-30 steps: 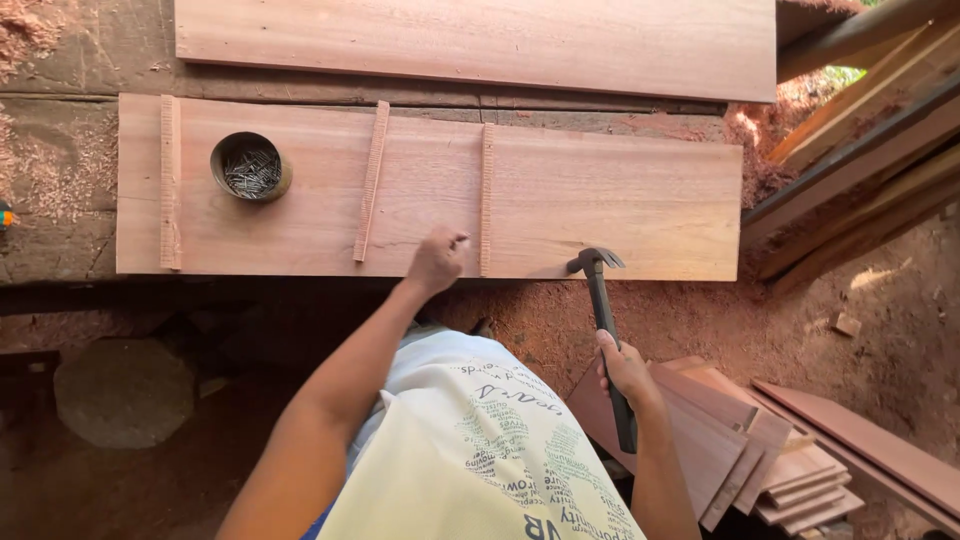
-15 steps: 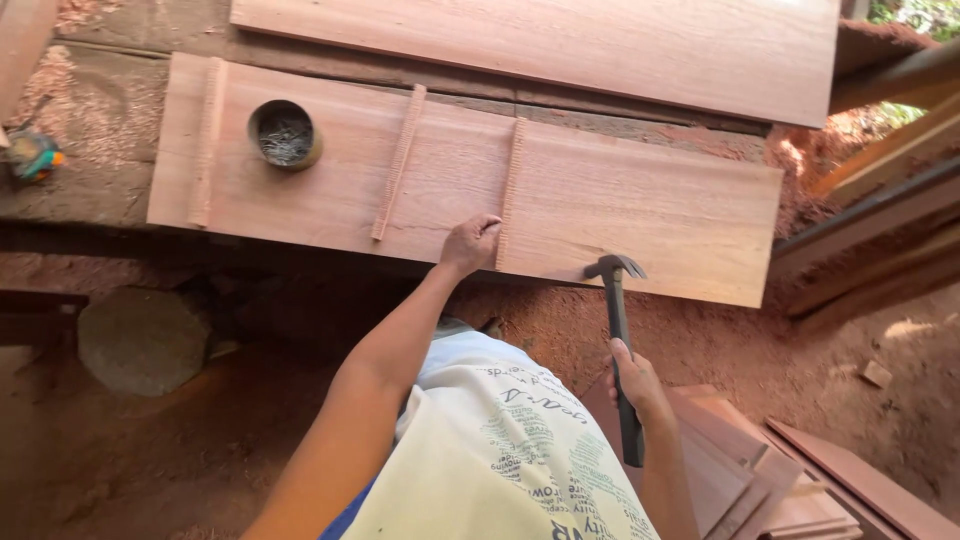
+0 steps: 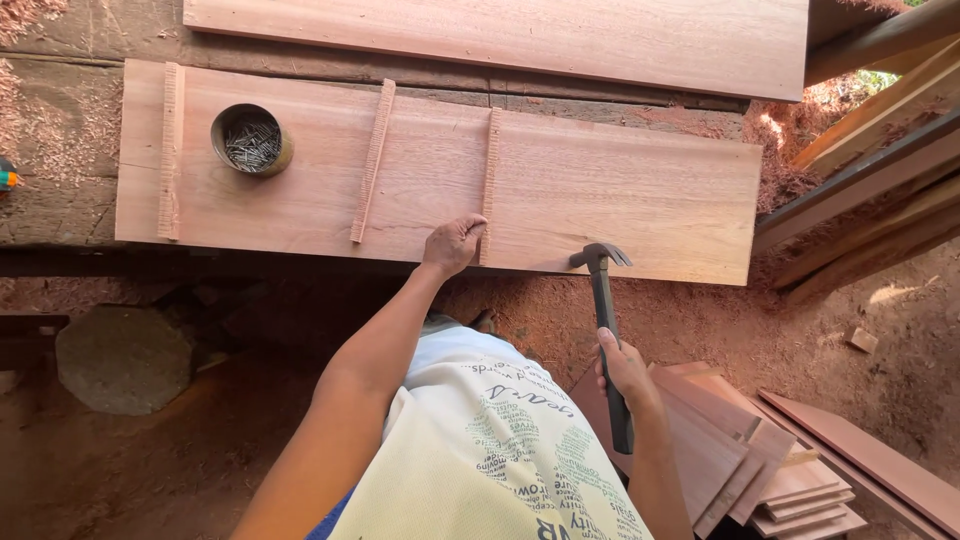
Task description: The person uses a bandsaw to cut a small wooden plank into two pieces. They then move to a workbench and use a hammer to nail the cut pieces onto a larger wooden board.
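A rough workbench (image 3: pixel 60 200) carries 2 wide boards (image 3: pixel 600 190), wood shavings (image 3: pixel 40 110).
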